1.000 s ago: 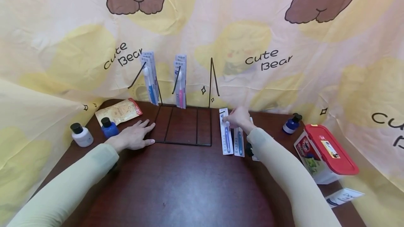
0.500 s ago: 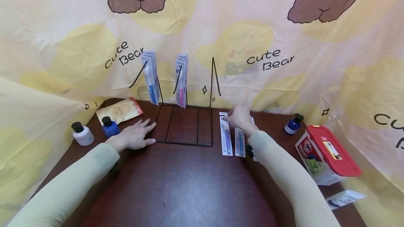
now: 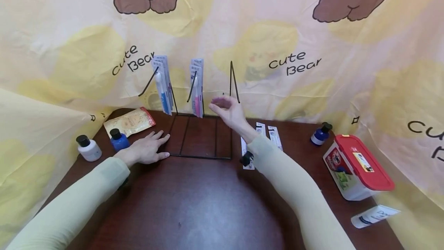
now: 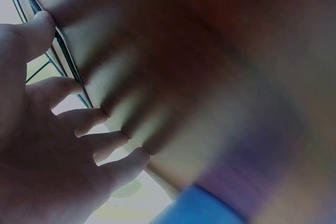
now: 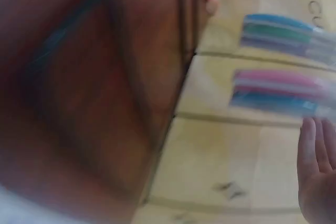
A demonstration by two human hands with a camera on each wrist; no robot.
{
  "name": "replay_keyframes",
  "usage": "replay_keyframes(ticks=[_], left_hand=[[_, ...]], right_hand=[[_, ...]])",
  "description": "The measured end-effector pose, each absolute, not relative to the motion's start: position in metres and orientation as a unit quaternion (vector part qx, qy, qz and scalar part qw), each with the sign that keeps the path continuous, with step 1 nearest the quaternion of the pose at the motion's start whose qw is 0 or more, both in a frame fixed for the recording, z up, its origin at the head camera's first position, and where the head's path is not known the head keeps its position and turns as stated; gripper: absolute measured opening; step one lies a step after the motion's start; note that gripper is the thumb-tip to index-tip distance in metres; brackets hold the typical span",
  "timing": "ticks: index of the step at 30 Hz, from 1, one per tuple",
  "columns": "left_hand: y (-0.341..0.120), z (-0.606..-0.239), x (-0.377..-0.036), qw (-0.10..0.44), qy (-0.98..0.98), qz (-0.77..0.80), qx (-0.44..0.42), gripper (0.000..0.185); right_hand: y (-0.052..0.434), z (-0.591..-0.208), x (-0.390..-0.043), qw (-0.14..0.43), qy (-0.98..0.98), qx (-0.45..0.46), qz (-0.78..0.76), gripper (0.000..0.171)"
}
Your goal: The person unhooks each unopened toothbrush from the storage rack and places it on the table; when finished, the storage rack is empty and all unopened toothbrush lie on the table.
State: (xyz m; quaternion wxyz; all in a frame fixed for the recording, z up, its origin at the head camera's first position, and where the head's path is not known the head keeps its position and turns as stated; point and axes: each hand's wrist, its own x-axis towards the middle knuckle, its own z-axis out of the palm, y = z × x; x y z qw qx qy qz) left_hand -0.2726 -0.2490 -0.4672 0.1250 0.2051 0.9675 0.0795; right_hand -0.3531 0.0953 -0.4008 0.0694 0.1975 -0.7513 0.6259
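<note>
Table point(image 3: 208, 203), dark wood, cloth backdrop behind. Black wire rack point(image 3: 201, 138) at the back edge, centre; its base lies flat, three hooks stand above. Left hand point(image 3: 147, 150) flat on the table, fingers straight and spread, tips touching the rack's left base wire. Right hand point(image 3: 229, 112) raised above the rack's right side, fingers relaxed and open, holding nothing. Two carded toothbrushes point(image 3: 198, 88) hang on the left and middle hooks; more toothbrush packs point(image 3: 275, 138) lie flat right of the rack.
</note>
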Motion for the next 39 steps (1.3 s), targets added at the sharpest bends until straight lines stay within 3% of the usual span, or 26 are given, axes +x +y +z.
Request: replay_keyframes(ticks=[4, 9, 20, 24, 31, 39], left_hand=[[-0.249, -0.468, -0.273, 0.122, 0.967, 0.084, 0.207, 0.083], [-0.248, -0.469, -0.273, 0.118, 0.968, 0.080, 0.208, 0.082], [-0.249, -0.467, -0.271, 0.131, 0.967, 0.086, 0.200, 0.083], [-0.249, -0.467, -0.271, 0.130, 0.967, 0.088, 0.199, 0.082], [-0.250, -0.468, -0.270, 0.127, 0.968, 0.085, 0.201, 0.083], [-0.249, -0.468, -0.272, 0.125, 0.967, 0.084, 0.205, 0.083]], right_hand=[[0.060, -0.384, -0.363, 0.113, -0.695, 0.230, 0.672, 0.035], [0.036, -0.373, -0.368, 0.148, -0.669, 0.207, 0.698, 0.031], [0.029, -0.364, -0.365, 0.181, -0.689, 0.175, 0.680, 0.019], [0.037, -0.362, -0.360, 0.181, -0.675, 0.179, 0.693, 0.018], [0.062, -0.369, -0.347, 0.131, -0.674, 0.174, 0.706, 0.021], [0.144, -0.386, -0.291, 0.107, -0.744, 0.192, 0.631, 0.021]])
